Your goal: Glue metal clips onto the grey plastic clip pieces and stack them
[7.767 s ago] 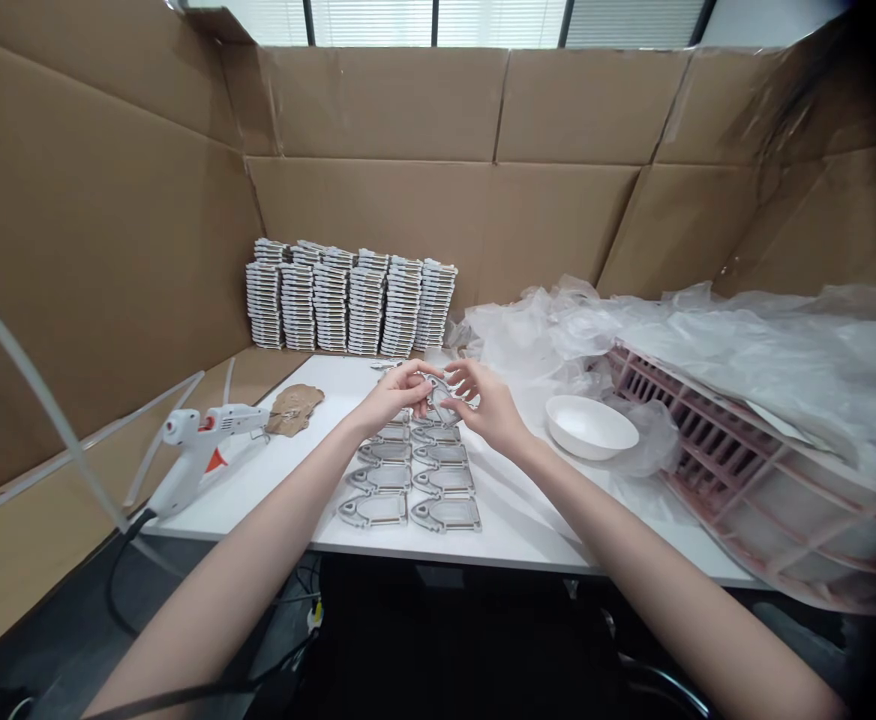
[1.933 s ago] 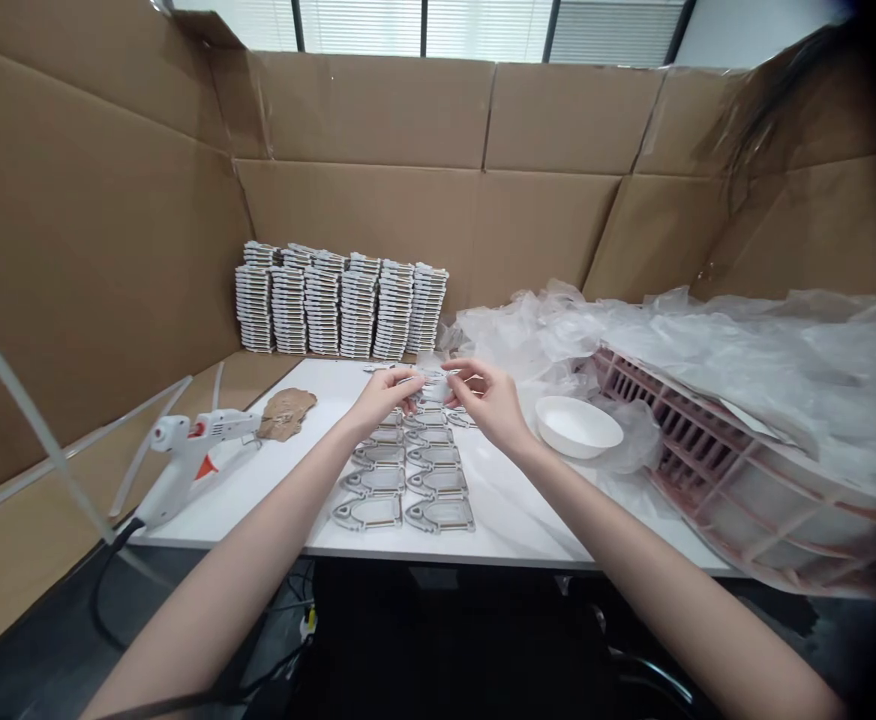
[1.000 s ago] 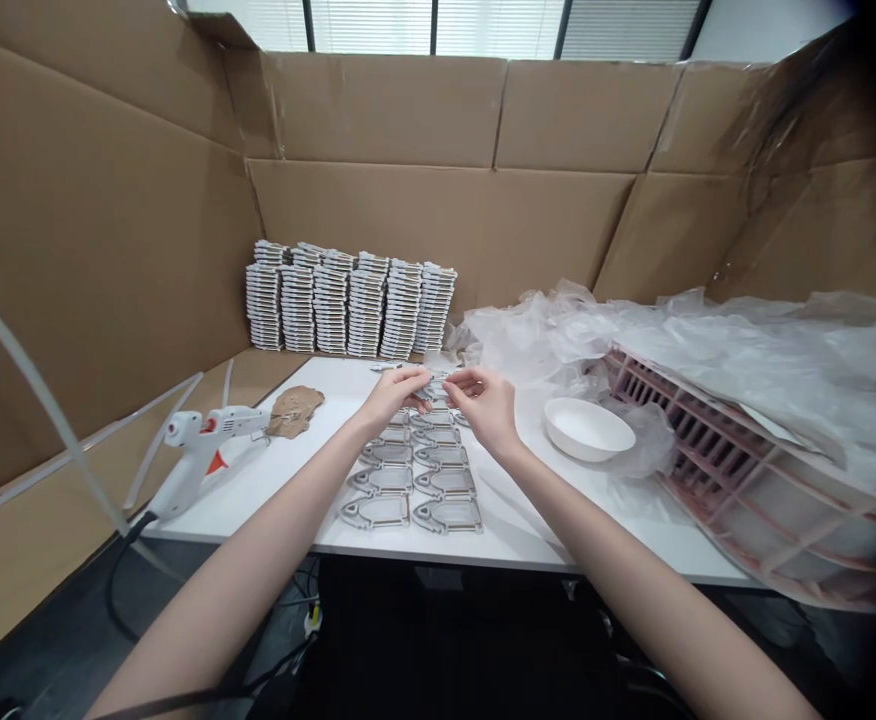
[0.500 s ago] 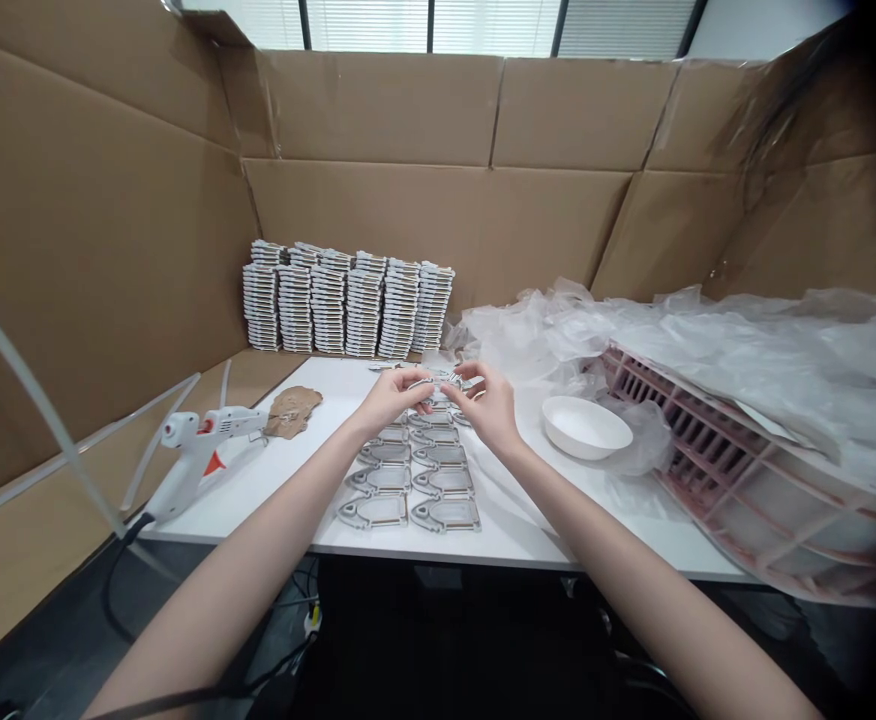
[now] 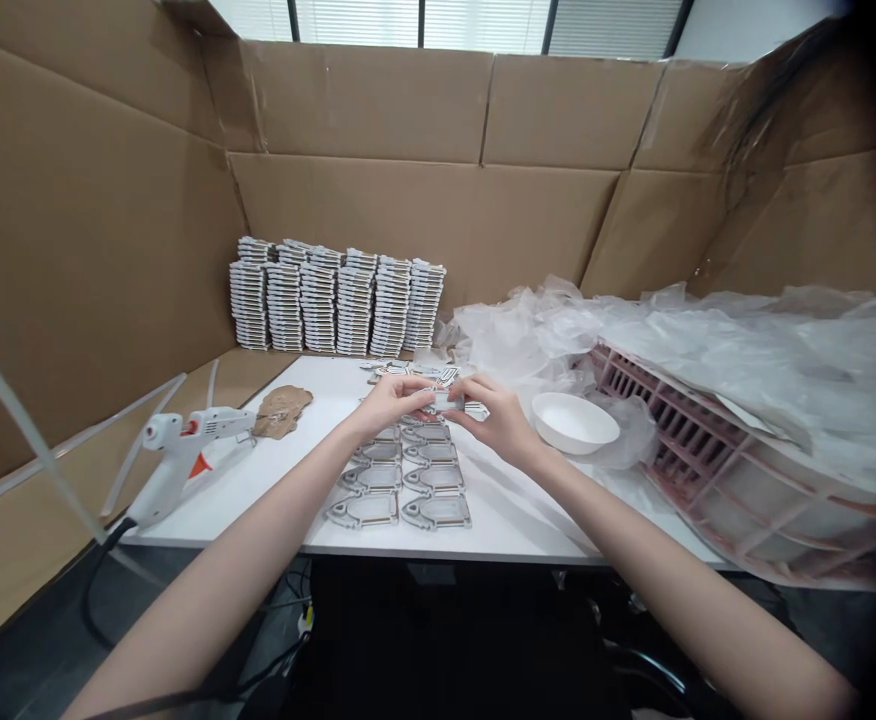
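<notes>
Over the far end of two rows of flat grey fish-shaped frames [image 5: 436, 512], my two hands meet at a small pale, flat piece [image 5: 445, 401]. My left hand [image 5: 393, 403] pinches its left end between thumb and fingers. The right end is pinched by my right hand [image 5: 496, 418]. What kind of piece it is, I cannot make out. Just beyond my fingers lie more grey parts [image 5: 408, 372], partly hidden by my hands. The frames nearest the table's front edge lie flat, side by side.
A white glue gun [image 5: 175, 450] stands at the left, its nozzle near a brown scrap [image 5: 282, 411]. Tall stacks of frames [image 5: 337, 305] line the cardboard wall [image 5: 363, 105]. To the right are a white bowl [image 5: 574, 424], clear plastic bags [image 5: 520, 330] and a pink crate [image 5: 697, 470].
The view has shifted slightly. My right hand has turned and drawn a little to the right, and more of the pale piece now shows between my fingers.
</notes>
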`<state>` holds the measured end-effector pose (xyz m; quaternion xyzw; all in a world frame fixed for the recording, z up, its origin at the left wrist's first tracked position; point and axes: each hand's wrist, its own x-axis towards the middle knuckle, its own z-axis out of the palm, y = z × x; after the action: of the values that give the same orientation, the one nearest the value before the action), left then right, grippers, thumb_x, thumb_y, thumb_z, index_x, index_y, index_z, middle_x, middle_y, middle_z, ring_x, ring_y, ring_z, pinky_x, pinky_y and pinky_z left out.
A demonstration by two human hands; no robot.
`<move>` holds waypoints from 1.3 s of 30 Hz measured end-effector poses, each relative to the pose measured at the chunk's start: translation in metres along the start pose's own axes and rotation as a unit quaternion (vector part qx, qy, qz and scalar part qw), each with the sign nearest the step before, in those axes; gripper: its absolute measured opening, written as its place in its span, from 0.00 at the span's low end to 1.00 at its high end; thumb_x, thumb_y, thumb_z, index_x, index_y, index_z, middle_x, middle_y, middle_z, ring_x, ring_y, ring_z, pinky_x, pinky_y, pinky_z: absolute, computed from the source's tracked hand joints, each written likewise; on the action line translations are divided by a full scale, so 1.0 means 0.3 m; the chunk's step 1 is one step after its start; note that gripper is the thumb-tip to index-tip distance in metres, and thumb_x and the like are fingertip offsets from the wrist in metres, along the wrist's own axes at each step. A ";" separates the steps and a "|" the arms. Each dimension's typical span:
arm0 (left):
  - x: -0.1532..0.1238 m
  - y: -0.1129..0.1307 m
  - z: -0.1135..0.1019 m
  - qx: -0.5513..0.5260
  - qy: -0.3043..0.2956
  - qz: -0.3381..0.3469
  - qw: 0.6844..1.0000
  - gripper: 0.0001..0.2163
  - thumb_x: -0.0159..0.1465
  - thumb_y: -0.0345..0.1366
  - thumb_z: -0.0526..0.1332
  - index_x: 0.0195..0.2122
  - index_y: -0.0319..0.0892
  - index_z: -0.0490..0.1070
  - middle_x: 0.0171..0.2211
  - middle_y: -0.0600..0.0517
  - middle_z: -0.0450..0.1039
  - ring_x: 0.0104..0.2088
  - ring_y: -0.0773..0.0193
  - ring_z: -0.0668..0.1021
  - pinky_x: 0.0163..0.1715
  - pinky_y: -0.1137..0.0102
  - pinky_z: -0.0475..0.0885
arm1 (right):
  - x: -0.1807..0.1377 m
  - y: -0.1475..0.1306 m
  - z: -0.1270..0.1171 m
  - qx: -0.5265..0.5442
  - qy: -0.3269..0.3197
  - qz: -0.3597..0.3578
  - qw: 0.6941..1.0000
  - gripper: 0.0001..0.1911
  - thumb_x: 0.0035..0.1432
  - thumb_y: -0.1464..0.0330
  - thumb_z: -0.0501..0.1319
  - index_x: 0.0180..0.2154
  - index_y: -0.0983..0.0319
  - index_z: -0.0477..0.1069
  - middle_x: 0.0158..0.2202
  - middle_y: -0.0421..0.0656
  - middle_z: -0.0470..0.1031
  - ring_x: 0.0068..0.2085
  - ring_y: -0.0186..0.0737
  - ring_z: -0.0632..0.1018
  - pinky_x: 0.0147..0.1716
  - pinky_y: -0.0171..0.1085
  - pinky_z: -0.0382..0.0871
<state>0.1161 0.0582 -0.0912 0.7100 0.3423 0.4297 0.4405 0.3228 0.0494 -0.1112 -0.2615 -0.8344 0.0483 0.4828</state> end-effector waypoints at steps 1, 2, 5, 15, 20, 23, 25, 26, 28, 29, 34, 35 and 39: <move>0.000 0.003 0.001 0.000 0.007 -0.002 1.000 0.18 0.57 0.45 0.66 0.42 0.37 0.78 0.41 0.44 0.79 0.37 0.60 0.80 0.35 0.68 0.76 | -0.015 0.007 -0.017 -0.004 -0.006 0.002 1.000 0.03 0.58 0.67 0.62 0.35 0.59 0.70 0.37 0.43 0.74 0.38 0.39 0.75 0.40 0.39 0.69; 0.001 0.006 0.001 -0.002 0.019 -0.005 1.000 0.19 0.58 0.46 0.65 0.43 0.37 0.77 0.42 0.43 0.79 0.39 0.59 0.80 0.36 0.68 0.76 | -0.032 0.016 -0.035 -0.009 -0.014 0.009 1.000 0.03 0.59 0.67 0.62 0.35 0.59 0.70 0.37 0.43 0.74 0.38 0.39 0.75 0.40 0.39 0.69; 0.007 0.009 -0.005 -0.011 0.060 -0.019 0.998 0.21 0.61 0.49 0.61 0.46 0.36 0.75 0.41 0.41 0.79 0.36 0.59 0.81 0.35 0.67 0.75 | -0.091 0.050 -0.090 -0.033 -0.054 0.046 0.997 0.03 0.58 0.67 0.62 0.34 0.59 0.70 0.36 0.43 0.75 0.36 0.39 0.75 0.37 0.38 0.69; 0.018 -0.012 -0.030 0.004 0.090 0.002 0.996 0.22 0.61 0.50 0.60 0.47 0.38 0.75 0.41 0.43 0.77 0.34 0.61 0.80 0.33 0.69 0.74 | -0.143 0.093 -0.127 -0.108 -0.158 0.131 0.973 0.03 0.57 0.69 0.60 0.35 0.60 0.69 0.36 0.43 0.75 0.39 0.42 0.73 0.40 0.40 0.65; 0.042 -0.045 -0.073 0.125 0.173 0.013 0.977 0.19 0.61 0.47 0.57 0.45 0.38 0.74 0.40 0.44 0.78 0.33 0.62 0.80 0.31 0.70 0.75 | -0.133 0.102 -0.096 -0.118 -0.184 0.144 0.965 0.04 0.57 0.73 0.58 0.37 0.60 0.68 0.37 0.44 0.74 0.41 0.43 0.73 0.40 0.39 0.64; 0.081 -0.077 -0.128 0.238 0.231 -0.007 0.943 0.17 0.61 0.41 0.54 0.45 0.38 0.73 0.40 0.44 0.78 0.33 0.60 0.80 0.32 0.68 0.75 | -0.132 0.094 -0.079 -0.116 -0.186 0.142 0.965 0.04 0.58 0.74 0.57 0.36 0.60 0.68 0.37 0.43 0.74 0.40 0.42 0.73 0.40 0.38 0.64; 0.120 -0.098 -0.170 0.290 0.242 -0.020 0.926 0.16 0.59 0.39 0.54 0.44 0.38 0.74 0.39 0.44 0.78 0.35 0.58 0.80 0.34 0.66 0.75 | -0.129 0.086 -0.074 -0.114 -0.180 0.141 0.967 0.05 0.57 0.74 0.58 0.36 0.60 0.68 0.38 0.43 0.73 0.39 0.41 0.73 0.39 0.37 0.64; 0.142 -0.108 -0.189 0.319 0.240 -0.025 0.916 0.15 0.58 0.38 0.55 0.43 0.39 0.75 0.39 0.44 0.79 0.36 0.56 0.80 0.36 0.65 0.74 | -0.126 0.082 -0.076 -0.115 -0.177 0.141 0.967 0.05 0.57 0.74 0.59 0.37 0.60 0.68 0.38 0.43 0.72 0.38 0.40 0.73 0.38 0.36 0.64; 0.188 -0.129 -0.221 0.378 0.221 -0.030 0.898 0.14 0.56 0.35 0.58 0.41 0.40 0.77 0.41 0.44 0.79 0.40 0.53 0.79 0.43 0.63 0.72 | -0.114 0.078 -0.095 -0.117 -0.163 0.142 0.969 0.06 0.57 0.72 0.60 0.38 0.59 0.67 0.39 0.43 0.71 0.38 0.40 0.73 0.37 0.36 0.64; 0.211 -0.139 -0.233 0.405 0.205 -0.030 0.890 0.14 0.54 0.35 0.59 0.40 0.40 0.77 0.42 0.45 0.79 0.43 0.51 0.78 0.46 0.62 0.70 | -0.105 0.077 -0.114 -0.119 -0.151 0.141 0.971 0.05 0.57 0.72 0.59 0.38 0.59 0.67 0.39 0.43 0.72 0.38 0.40 0.73 0.37 0.36 0.64; 0.293 -0.192 -0.254 0.509 0.127 -0.031 0.850 0.16 0.48 0.33 0.64 0.41 0.46 0.78 0.46 0.49 0.79 0.50 0.47 0.74 0.52 0.61 0.65 | -0.071 0.097 -0.284 -0.197 -0.073 0.193 0.959 0.03 0.57 0.72 0.58 0.32 0.60 0.69 0.32 0.43 0.75 0.34 0.40 0.75 0.34 0.36 0.64; 0.302 -0.200 -0.254 0.525 0.119 -0.034 0.842 0.17 0.48 0.32 0.64 0.41 0.46 0.79 0.46 0.48 0.79 0.50 0.46 0.74 0.52 0.60 0.65 | -0.071 0.104 -0.321 -0.222 -0.079 0.222 0.946 0.04 0.56 0.72 0.58 0.30 0.59 0.70 0.31 0.43 0.76 0.33 0.41 0.75 0.32 0.36 0.63; 0.323 -0.220 -0.254 0.571 0.102 -0.036 0.813 0.15 0.50 0.32 0.63 0.40 0.48 0.79 0.44 0.48 0.79 0.51 0.45 0.72 0.52 0.57 0.62 | -0.099 0.132 -0.414 -0.274 -0.156 0.308 0.898 0.04 0.51 0.73 0.63 0.26 0.59 0.73 0.28 0.43 0.77 0.30 0.42 0.76 0.29 0.36 0.61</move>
<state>0.0779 0.1922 -0.1036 0.7730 0.5945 0.2109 -0.0672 0.4532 0.0476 -0.0819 -0.6162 -0.7571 0.0042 0.2170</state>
